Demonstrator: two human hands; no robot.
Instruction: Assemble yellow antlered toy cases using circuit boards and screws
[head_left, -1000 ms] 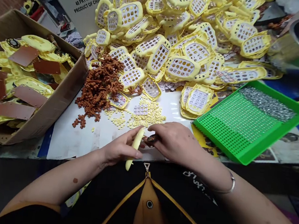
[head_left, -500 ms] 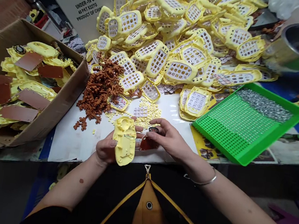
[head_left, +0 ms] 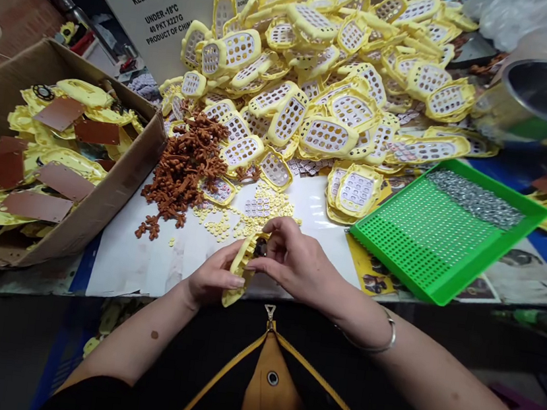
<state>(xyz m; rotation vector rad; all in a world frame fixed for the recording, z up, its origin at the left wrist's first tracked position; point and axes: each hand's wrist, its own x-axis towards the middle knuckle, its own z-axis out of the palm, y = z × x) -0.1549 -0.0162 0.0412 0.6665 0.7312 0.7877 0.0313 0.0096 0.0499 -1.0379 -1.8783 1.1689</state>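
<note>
My left hand (head_left: 209, 278) is closed round a yellow plastic toy shell (head_left: 236, 272), which stands tilted on its edge above the white sheet. The fingers of my right hand (head_left: 299, 261) pinch a small round black speaker (head_left: 260, 247) against the upper part of the shell's hollow side. The brown circuit board is out of sight now, hidden by the shell or my fingers. Just beyond my hands lie small yellow and white button pieces (head_left: 267, 209), and left of them a heap of brown rubbery parts (head_left: 182, 170).
A cardboard box (head_left: 120, 193) of yellow shells with brown boards stands at left. Yellow covers with white keypads (head_left: 329, 135) are piled at the back. A green perforated tray (head_left: 413, 239) of small metal screws (head_left: 474, 196) lies right, before a metal pot (head_left: 514, 115).
The shell has turned from facing up to standing on its edge. My right hand has moved left and brought the speaker to it. The brown circuit board has gone from sight.
</note>
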